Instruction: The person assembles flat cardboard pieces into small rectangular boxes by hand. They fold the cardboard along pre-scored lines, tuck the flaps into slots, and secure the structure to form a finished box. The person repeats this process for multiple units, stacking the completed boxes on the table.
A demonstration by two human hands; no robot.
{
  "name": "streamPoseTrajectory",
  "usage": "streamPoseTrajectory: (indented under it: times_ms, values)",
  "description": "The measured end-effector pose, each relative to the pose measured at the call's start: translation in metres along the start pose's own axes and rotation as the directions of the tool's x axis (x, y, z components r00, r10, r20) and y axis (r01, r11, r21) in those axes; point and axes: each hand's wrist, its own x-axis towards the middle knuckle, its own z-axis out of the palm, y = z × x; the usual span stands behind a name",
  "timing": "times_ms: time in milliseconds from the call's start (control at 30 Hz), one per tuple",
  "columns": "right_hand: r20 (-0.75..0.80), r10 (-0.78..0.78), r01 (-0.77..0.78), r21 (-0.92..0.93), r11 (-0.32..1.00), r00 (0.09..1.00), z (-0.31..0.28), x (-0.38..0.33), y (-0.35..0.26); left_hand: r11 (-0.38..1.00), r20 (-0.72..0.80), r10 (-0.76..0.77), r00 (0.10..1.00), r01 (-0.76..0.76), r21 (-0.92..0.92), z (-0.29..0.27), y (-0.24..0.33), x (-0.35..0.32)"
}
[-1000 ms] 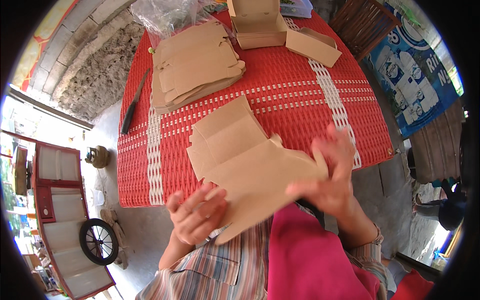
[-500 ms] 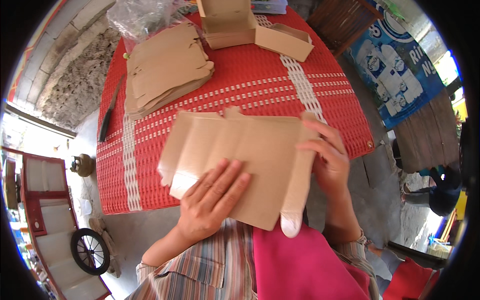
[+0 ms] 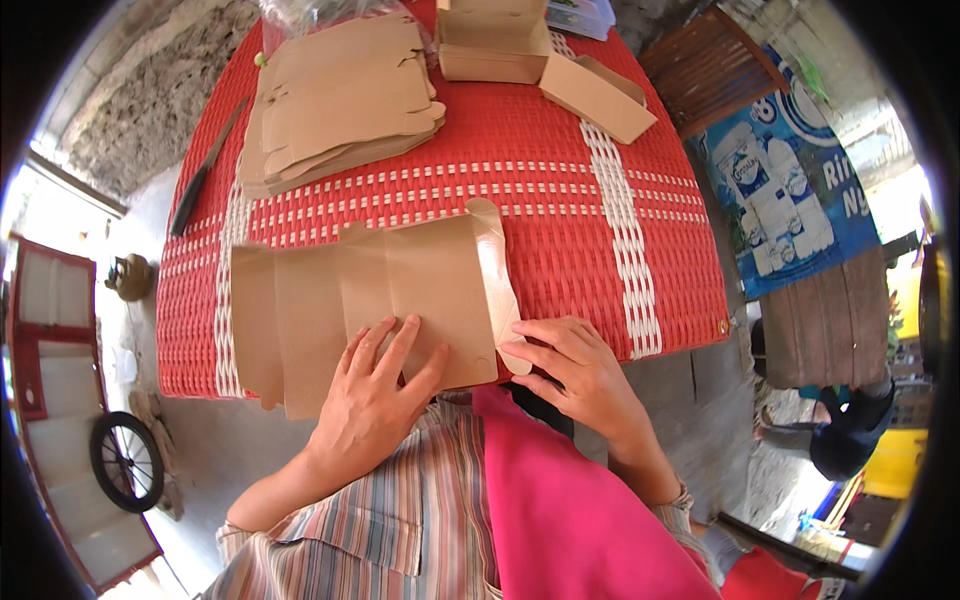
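flat cardboard sheet (image 3: 350,300) lies spread on the near edge of the red woven table (image 3: 560,170), its lower edge hanging slightly over the rim toward the person. left hand (image 3: 375,400) is flat on top of the sheet, fingers spread, palm pressing down, not gripping anything. right hand (image 3: 580,375) sits at the sheet's right end, fingertips pinching the rounded side flap (image 3: 497,290) near its lower tip; fingers are mostly closed around that flap edge, thumb side hidden so exact pinch can't be told. flap runs along the right side of the sheet and is bent a little off the main panel.

far left of the table: stack of the same flat cardboard cutouts (image 3: 340,100). far centre: folded cardboard boxes (image 3: 495,45), one lid (image 3: 598,97) lying beside them. dark knife (image 3: 205,170) at the left table edge, well apart from the hands.
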Motion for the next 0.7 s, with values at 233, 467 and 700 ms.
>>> streamPoseTrajectory:
  times_ms: [233,467,700]
  values:
    - [-0.101,-0.082,0.07,-0.117,0.991,0.992,0.007,0.0,0.002,0.987,-0.042,0.054,0.998,-0.059,-0.151,0.003,-0.007,0.001]
    - [-0.188,0.158,-0.168,-0.037,0.985,0.969,0.017,0.019,0.0,0.928,-0.126,-0.1,0.987,0.047,-0.369,0.01,-0.019,0.02]
    - [-0.213,0.422,-0.416,0.078,0.906,0.881,0.028,0.033,-0.01,0.943,-0.124,-0.069,0.99,0.024,-0.333,0.018,-0.019,0.024]
